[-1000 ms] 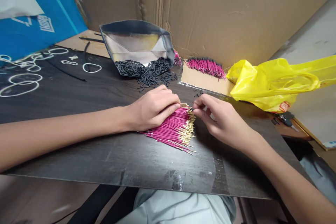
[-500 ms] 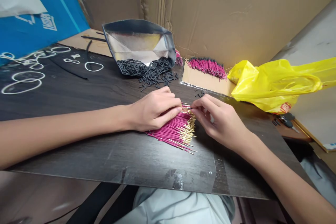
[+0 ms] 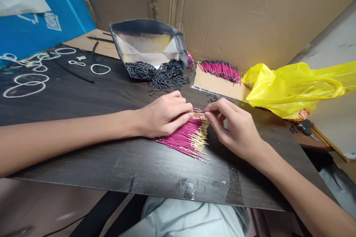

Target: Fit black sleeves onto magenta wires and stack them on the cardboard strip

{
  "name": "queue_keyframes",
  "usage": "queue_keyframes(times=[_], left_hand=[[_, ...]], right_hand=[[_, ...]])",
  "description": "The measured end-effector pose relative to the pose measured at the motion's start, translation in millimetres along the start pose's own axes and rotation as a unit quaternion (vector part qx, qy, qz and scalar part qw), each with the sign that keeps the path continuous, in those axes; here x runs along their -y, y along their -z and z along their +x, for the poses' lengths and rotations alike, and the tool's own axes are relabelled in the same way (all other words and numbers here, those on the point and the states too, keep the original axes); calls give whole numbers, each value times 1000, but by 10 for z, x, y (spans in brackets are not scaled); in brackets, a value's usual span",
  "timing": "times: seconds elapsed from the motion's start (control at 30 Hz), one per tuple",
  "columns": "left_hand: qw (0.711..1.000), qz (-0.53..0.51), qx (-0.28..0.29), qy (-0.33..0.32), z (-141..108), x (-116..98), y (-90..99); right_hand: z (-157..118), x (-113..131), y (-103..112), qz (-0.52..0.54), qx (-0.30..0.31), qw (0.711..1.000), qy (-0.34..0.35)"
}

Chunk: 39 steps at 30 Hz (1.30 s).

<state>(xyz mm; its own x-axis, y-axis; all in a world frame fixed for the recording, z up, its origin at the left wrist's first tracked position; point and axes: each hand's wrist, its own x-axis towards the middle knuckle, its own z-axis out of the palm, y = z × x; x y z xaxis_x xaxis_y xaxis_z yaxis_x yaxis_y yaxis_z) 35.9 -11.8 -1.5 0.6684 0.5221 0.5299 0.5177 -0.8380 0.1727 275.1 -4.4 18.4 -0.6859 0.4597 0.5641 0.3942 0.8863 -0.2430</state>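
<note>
The left hand [image 3: 167, 114] lies over magenta wires [image 3: 178, 137], its grip hidden; the right hand [image 3: 235, 126] has fingertips together by their gold tips [image 3: 198, 141]; bare table [image 3: 155, 170] separates wires from near edge.

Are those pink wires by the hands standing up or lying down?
Lying down: the pink wires stretch along the table, partly under the left hand, gold ends showing.

Magenta wires [image 3: 180, 135], many, thin, straight, lying flat in a loosely fanned layer at frame centre, gold-coloured tips [image 3: 199, 140] uneven, pointing right, the lowest few slanting toward lower right.
</note>
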Motion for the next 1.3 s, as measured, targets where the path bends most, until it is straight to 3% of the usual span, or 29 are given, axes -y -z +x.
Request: queue_keyframes(times=[0.6, 0.97, 1.3], left_hand=[[1000, 0, -13, 4, -4, -7, -1], [998, 12, -17, -61, 3, 31, -16], [999, 10, -33, -32, 11, 3, -4]], right_hand=[[-11, 4, -4, 1, 19, 1000, -12], [-41, 14, -42, 15, 31, 999, 0], [-20, 31, -65, 36, -23, 999, -7]])
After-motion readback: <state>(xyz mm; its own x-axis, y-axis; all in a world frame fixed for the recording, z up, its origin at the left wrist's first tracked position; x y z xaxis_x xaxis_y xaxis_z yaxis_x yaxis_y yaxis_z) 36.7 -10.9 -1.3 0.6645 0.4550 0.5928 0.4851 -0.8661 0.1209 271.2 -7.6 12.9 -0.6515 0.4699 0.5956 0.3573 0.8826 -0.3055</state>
